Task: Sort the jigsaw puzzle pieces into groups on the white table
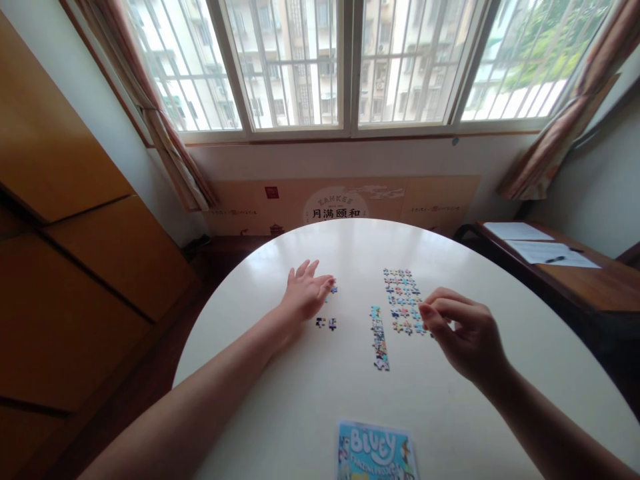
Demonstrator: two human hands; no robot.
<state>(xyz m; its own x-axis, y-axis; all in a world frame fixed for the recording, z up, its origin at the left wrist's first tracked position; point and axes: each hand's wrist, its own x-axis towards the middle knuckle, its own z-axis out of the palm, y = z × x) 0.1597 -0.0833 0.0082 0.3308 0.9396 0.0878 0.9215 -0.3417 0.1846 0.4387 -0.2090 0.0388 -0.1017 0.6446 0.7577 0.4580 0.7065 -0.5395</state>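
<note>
My left hand (304,291) lies on the round white table (320,400) with its fingers stretched out, the fingertips touching a small loose puzzle piece (333,290). Two more loose pieces (326,323) lie just below that hand. My right hand (463,333) hovers with thumb and fingers pinched together at the lower right edge of a laid-out block of small colourful puzzle pieces (403,301). What the pinch holds is too small to make out. A narrow joined strip of pieces (379,337) lies between the hands.
A blue puzzle box or card (376,453) lies at the table's near edge. A brown side table (560,267) with papers and a pen stands at the right. Wooden cabinets (75,253) fill the left; a barred window (345,63) is ahead.
</note>
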